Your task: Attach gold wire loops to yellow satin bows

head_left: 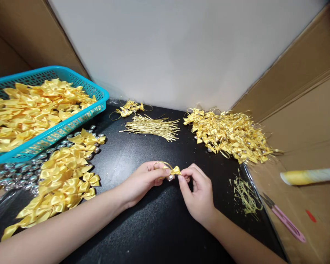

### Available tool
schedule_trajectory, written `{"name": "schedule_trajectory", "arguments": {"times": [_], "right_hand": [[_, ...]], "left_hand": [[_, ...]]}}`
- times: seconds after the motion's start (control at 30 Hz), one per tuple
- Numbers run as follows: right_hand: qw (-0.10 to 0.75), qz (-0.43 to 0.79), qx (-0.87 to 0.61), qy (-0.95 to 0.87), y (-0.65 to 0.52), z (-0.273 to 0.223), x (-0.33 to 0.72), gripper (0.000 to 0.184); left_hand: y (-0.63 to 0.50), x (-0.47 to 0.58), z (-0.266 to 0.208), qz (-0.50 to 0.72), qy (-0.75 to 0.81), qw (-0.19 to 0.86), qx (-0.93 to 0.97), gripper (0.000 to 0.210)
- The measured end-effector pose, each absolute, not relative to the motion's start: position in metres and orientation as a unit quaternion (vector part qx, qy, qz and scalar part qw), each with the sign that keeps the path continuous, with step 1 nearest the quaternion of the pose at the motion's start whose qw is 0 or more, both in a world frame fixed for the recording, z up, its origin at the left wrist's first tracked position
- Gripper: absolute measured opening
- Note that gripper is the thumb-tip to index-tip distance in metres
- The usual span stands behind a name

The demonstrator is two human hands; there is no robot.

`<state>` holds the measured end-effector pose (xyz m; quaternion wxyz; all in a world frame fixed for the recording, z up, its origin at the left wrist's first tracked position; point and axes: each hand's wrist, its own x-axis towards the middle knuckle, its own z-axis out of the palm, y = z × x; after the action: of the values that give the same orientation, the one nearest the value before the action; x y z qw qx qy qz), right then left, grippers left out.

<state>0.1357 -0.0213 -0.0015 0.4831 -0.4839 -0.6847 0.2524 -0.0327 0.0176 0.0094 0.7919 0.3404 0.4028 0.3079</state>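
Over the middle of the black table (pixel 143 227), both my hands pinch one small yellow ribbon bow (pixel 176 170). My left hand (pixel 150 176) has its thumb and fingers closed on the bow's left side, where a gold cord loop (pixel 162 162) curves up. A silver bead (pixel 170 178) hangs just under the bow, by my left fingertips. My right hand (pixel 196 189) grips the bow's right end between thumb and forefinger. Behind my hands lies a bundle of cut gold cords (pixel 154 126).
A turquoise basket (pixel 106 96) of yellow bows stands at left, with loose bows (pixel 68 172) and silver beads (pixel 22 172) beside it. Looped bows (pixel 228 134) are heaped at right. Cord scraps (pixel 246 196), pink thread snips (pixel 287 222) and a yellow-white roll (pixel 310 176) lie right.
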Motion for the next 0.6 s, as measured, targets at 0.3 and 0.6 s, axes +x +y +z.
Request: {"name": "schedule_trajectory", "arguments": {"times": [0.3,0.6], "right_hand": [[0.481,0.233,-0.491,-0.688,-0.0213,-0.0014,0.1357,0.015],[0.484,0.233,-0.483,-0.691,-0.0216,0.0003,0.1352,0.015]], "left_hand": [[0.0154,-0.0303,0.0111,0.326,0.415,0.778,0.341,0.016],[0.0155,-0.0311,0.0087,0.330,0.408,0.788,0.323,0.016]]}}
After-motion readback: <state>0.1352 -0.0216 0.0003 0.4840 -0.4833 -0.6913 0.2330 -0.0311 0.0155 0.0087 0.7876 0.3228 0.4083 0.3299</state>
